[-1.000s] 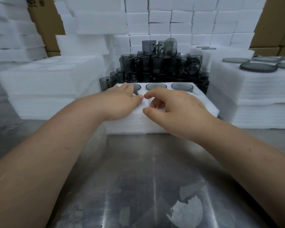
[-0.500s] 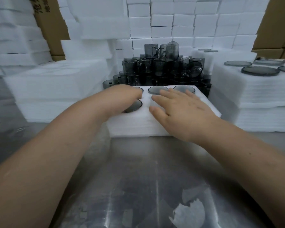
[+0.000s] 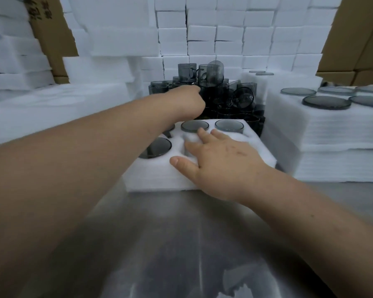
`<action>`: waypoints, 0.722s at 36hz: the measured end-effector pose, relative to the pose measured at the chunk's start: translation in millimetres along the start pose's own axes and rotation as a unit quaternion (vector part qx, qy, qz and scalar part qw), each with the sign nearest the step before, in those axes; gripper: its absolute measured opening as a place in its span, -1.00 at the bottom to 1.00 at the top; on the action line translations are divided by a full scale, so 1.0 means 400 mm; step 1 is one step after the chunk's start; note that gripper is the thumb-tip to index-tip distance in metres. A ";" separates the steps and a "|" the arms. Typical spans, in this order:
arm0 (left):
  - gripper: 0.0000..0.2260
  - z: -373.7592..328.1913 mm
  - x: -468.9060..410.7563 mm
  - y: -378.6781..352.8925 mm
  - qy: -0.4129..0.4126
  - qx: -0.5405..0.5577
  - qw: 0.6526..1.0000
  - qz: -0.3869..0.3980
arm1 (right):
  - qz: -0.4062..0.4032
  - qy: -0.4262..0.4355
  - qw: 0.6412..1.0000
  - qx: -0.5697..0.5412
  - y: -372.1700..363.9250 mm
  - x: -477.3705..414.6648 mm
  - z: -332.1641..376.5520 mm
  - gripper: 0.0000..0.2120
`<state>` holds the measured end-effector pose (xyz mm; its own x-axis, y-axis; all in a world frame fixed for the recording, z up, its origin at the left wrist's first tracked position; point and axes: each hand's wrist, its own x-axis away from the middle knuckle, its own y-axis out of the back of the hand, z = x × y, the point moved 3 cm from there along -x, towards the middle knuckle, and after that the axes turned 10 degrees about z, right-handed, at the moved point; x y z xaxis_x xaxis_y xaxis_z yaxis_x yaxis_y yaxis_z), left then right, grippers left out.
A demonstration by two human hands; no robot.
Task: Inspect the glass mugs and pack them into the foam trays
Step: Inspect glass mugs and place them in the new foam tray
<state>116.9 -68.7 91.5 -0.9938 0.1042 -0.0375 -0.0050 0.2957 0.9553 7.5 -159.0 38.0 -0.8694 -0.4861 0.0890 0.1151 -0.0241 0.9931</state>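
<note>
**A:** What is under your arms?

**B:** A gray metal table [image 3: 181, 244], smooth and shiny, with a white scrap [image 3: 235, 284] near your edge. White foam is all round you. There is a wall of blocks [image 3: 224, 33] at the back, a flat left stack [image 3: 41, 112] and a flat right stack [image 3: 332, 147]. Brown boxes [image 3: 353, 39] lean in the corners.

**A:** Where are the mugs?

**B:** The pile [image 3: 222, 93] sits at the back of the table, just behind the tray [image 3: 155, 177]. The mugs are dark see-through glass with handles, heaped on each other. The tray is a thick, soft white slab with round holes. A middle mug [image 3: 194, 126] and a right mug [image 3: 229, 125] sit in the back row, and a front mug [image 3: 156, 147] sits at the front left. Each shows as a dark round.

**A:** And your hands?

**B:** Your left hand [image 3: 185, 100] is out at the pile. Its fingers are hidden behind it, so I cannot tell if they hold a mug. Your right hand [image 3: 220, 162] lies flat on the tray, fingers straight and holding nothing. Its tips are blurred.

**A:** What is on the right stack?

**B:** Flat round gray glass discs [image 3: 326, 102].
</note>
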 end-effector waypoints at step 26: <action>-0.58 -0.046 -0.268 0.037 0.036 -0.135 0.988 -0.070 | -0.016 0.015 1.000 -0.011 -0.005 0.006 0.004 -0.34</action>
<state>221.3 -93.0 115.1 -0.9865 0.0100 -0.1632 -0.1627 0.0381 0.9859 4.3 -158.8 36.4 -0.8584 -0.5100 0.0550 0.0987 -0.0591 0.9934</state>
